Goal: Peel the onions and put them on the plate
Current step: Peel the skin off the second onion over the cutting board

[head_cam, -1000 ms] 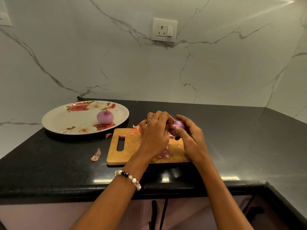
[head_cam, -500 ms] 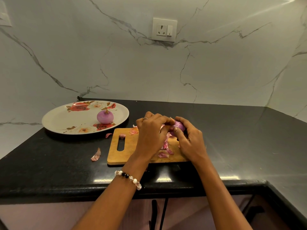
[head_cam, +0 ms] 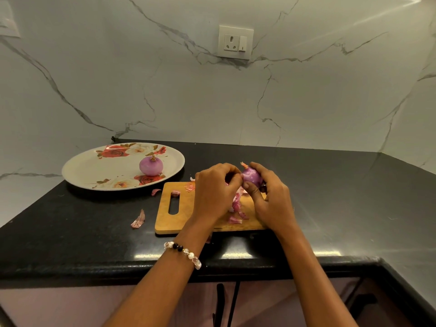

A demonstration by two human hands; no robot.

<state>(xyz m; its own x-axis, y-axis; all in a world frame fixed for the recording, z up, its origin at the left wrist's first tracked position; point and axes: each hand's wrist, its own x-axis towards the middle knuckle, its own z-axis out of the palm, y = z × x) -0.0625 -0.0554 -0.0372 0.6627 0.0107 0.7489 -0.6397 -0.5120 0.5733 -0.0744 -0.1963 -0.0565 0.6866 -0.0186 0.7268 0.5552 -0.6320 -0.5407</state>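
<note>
The right hand [head_cam: 271,199] cradles a purple onion [head_cam: 252,177] above the far edge of the wooden cutting board [head_cam: 181,215], its fingers [head_cam: 256,166] curled over the top and the thumb pressed against the near side, so the bulb is kept from turning while the skin is worked. The left hand [head_cam: 213,192] comes in from the other side with its fingers bent tightly at the onion's left flank; they appear to pinch a strip of skin, though the exact contact is hidden behind the knuckles. A small pale tag of skin sticks up at the onion's top, which suggests peeling is not finished.

Holding the onion over the board looks deliberate: loose peelings [head_cam: 236,208] lie heaped on the wood right under the hands, so most scraps land there. A few have strayed, one peel scrap [head_cam: 138,220] lying on the black worktop [head_cam: 342,197] left of the board and smaller bits near the board's far left corner.

The floral plate [head_cam: 77,171] sits well to the left on the worktop, near enough to reach with a short move. One peeled onion [head_cam: 151,165] already rests on it, stem up, toward the plate's right side. By this reckoning the task is partway done, with the held onion still to be stripped and carried across.
</note>
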